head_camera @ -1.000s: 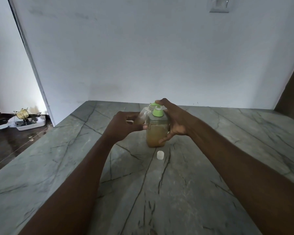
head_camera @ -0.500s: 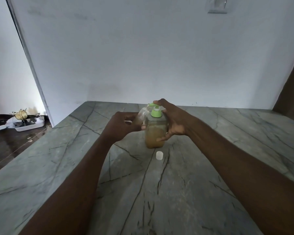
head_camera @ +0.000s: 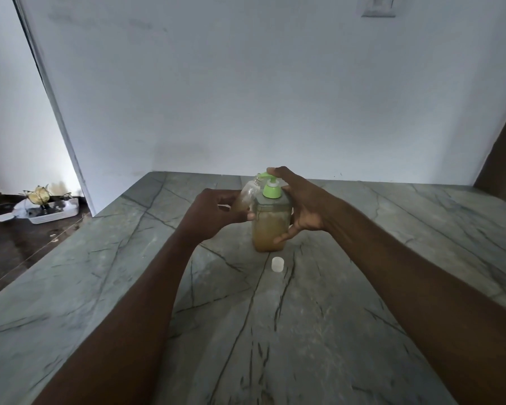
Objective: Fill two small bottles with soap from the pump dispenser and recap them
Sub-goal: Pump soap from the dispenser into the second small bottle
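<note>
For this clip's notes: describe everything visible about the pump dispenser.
The pump dispenser is a clear, squarish plastic bottle, mostly full of cloudy amber soap, with a light green collar and pump head. It stands upright on the grey veined countertop. The right hand grips its body, with one finger resting on the pump head. The nozzle points left at the small bottle held by the left hand.

Only one camera is looking here. It is sitting on the person's head and is pointing forward and down at the stone counter (head_camera: 392, 229). It is seeing very wide. The arms are coming in from 5 and 7 o'clock. The left hand (head_camera: 214, 214) and right hand (head_camera: 307, 206) are meeting close by, near the middle, at the pump dispenser (head_camera: 270, 229) and small bottle (head_camera: 247, 194). The wall (head_camera: 246, 97) is filling 12 o'clock.
</note>
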